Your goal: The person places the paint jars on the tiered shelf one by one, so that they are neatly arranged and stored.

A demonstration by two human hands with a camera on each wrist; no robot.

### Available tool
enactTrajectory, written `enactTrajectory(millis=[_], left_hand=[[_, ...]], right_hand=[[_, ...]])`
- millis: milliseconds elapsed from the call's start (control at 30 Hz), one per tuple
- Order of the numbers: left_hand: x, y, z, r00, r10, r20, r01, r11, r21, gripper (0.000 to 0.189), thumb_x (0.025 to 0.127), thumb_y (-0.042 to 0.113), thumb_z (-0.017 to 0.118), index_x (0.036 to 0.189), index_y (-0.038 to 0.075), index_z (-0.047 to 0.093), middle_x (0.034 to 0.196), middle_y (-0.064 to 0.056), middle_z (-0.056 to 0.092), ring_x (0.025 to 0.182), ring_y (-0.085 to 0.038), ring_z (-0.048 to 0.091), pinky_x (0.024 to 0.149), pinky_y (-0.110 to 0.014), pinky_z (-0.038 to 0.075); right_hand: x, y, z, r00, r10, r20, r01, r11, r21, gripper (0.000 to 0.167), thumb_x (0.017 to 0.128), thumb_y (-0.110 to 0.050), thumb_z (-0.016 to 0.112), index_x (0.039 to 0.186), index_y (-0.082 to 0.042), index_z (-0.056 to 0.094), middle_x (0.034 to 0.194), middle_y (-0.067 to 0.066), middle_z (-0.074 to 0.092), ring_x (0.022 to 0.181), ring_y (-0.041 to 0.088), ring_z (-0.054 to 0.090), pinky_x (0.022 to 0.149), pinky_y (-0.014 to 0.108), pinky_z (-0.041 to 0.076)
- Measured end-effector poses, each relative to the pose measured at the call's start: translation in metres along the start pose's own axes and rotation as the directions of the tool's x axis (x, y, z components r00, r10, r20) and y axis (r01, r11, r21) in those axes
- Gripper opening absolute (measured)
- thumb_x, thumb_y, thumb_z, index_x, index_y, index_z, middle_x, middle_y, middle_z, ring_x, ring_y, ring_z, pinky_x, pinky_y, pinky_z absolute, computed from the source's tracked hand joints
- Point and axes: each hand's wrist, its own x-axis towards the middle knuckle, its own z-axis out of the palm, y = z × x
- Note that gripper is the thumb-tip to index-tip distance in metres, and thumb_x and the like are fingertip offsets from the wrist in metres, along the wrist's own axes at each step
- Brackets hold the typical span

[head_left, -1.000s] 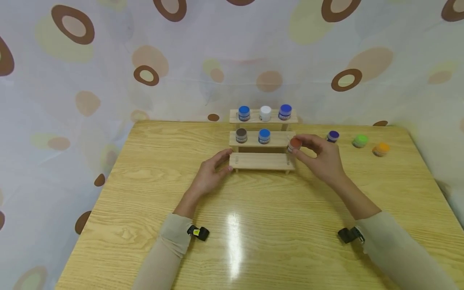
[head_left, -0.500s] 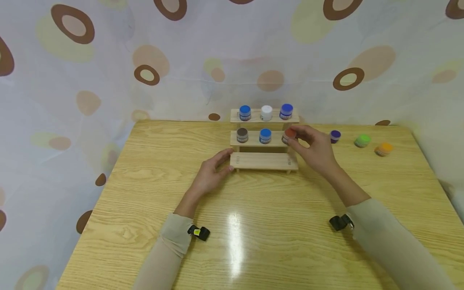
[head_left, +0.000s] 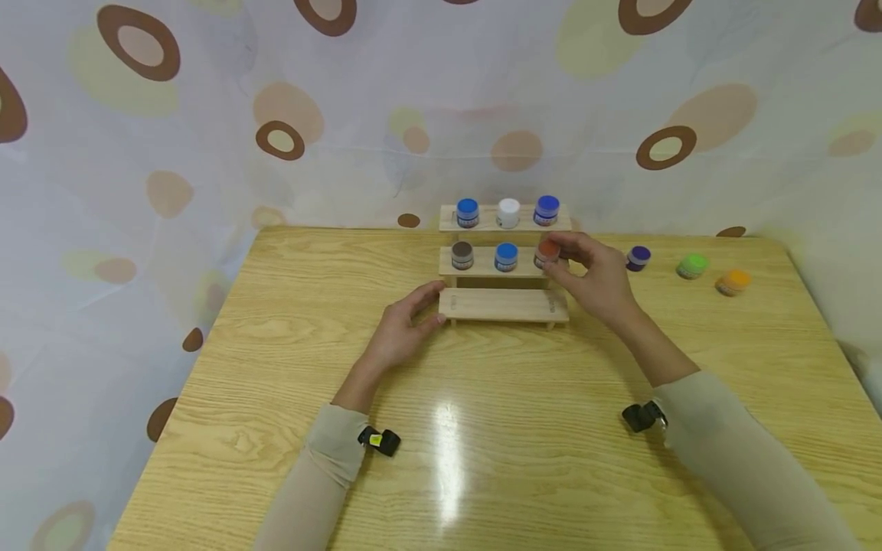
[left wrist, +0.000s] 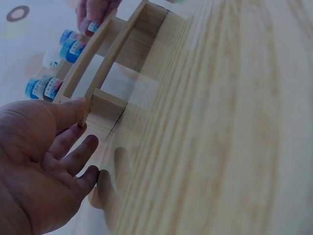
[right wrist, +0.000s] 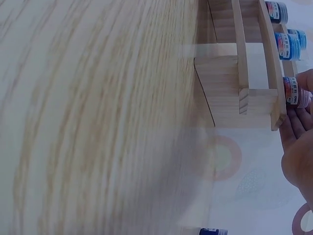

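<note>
The right hand pinches a red-lidded jar between thumb and fingertips, closed to the jar's width; the jar is small, round and upright, with a printed label round its body. It is at the right end of the middle step of a three-step wooden stand, near the plank's end, with a gap between it and a blue-lidded jar. The left hand holds the bottom step's left end between thumb and forefinger, its other fingers loosely bent. A brown-lidded jar fills the middle step's left end. The top step rises behind, carrying blue, white and violet-blue jars, the last directly behind the red one. Wood-grained table stretches between the forearms. Beyond the right hand stand purple-lidded, green-lidded and orange-lidded jars; patterned cloth hangs behind.
</note>
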Motion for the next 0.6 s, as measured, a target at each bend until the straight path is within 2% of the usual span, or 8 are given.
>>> enactTrajectory(millis=[167,367,600], left_hand=[[0.0,0.001,0.0,1.0,0.005,0.002,-0.005,1.0,0.001,0.057,0.106,0.014,0.067,0.159,0.016,0.048,0.16,-0.001,0.052,0.149,-0.018,0.047,0.123,-0.036,0.042],[-0.001,0.001,-0.001,1.0,0.007,-0.002,-0.007,1.0,-0.003,0.057,0.106,0.013,0.067,0.159,0.016,0.048,0.16,-0.001,0.052,0.149,-0.017,0.048,0.123,-0.035,0.042],[-0.001,0.002,0.0,1.0,0.008,-0.001,-0.008,1.0,-0.02,0.057,0.106,0.013,0.067,0.159,0.016,0.048,0.16,0.0,0.052,0.149,-0.017,0.047,0.123,-0.035,0.041]], right_hand=[[-0.002,0.015,0.0,1.0,0.024,-0.006,-0.024,1.0,0.018,0.045,0.09,0.013,0.076,0.134,0.009,0.065,0.124,0.025,0.071,0.111,0.022,0.07,0.103,0.031,0.058],[-0.006,0.038,-0.001,0.999,0.034,-0.025,-0.032,0.997,0.072,0.049,0.091,0.01,0.077,0.137,0.001,0.066,0.131,0.02,0.071,0.117,0.011,0.068,0.107,0.029,0.056],[-0.025,0.045,-0.014,0.984,0.164,-0.075,-0.152,0.978,0.143,0.044,0.094,0.004,0.077,0.137,0.005,0.065,0.135,0.024,0.066,0.123,0.017,0.067,0.108,0.026,0.054]])
